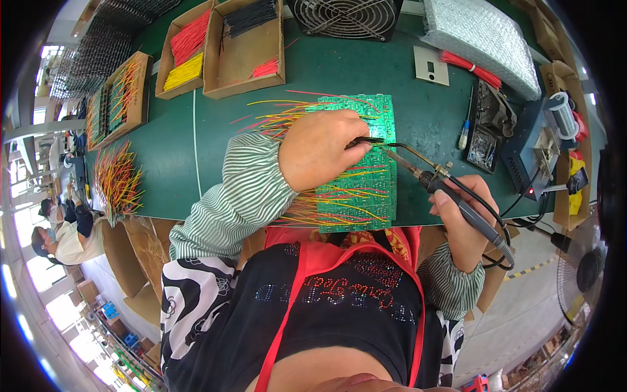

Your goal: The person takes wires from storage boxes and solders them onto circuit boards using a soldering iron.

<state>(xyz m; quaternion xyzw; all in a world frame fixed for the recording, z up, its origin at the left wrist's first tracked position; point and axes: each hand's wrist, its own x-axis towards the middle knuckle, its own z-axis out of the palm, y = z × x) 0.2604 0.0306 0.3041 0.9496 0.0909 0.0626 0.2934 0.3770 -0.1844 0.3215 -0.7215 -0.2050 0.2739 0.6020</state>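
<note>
A green panel of small circuit boards point(381, 110) lies on the bench in front of me, with red and yellow wires point(302, 210) sticking out to its left. My left hand point(323, 145) rests over the panel's middle, finger and thumb pinched on thin black pieces that look like wires point(363, 140). My right hand point(460, 219) is wrapped round a soldering iron point(471, 214) with a thin curved solder feed tube on it. The iron's tip points at the board right beside my left fingertips. My left palm hides part of the panel.
Cardboard boxes of red, yellow and black wires point(243, 62) stand at the back left, near a fan point(346, 16). A wire bundle point(117, 179) lies at the left edge. At right are a black tray point(486, 127), a solder station point(526, 153) and a solder reel point(560, 114).
</note>
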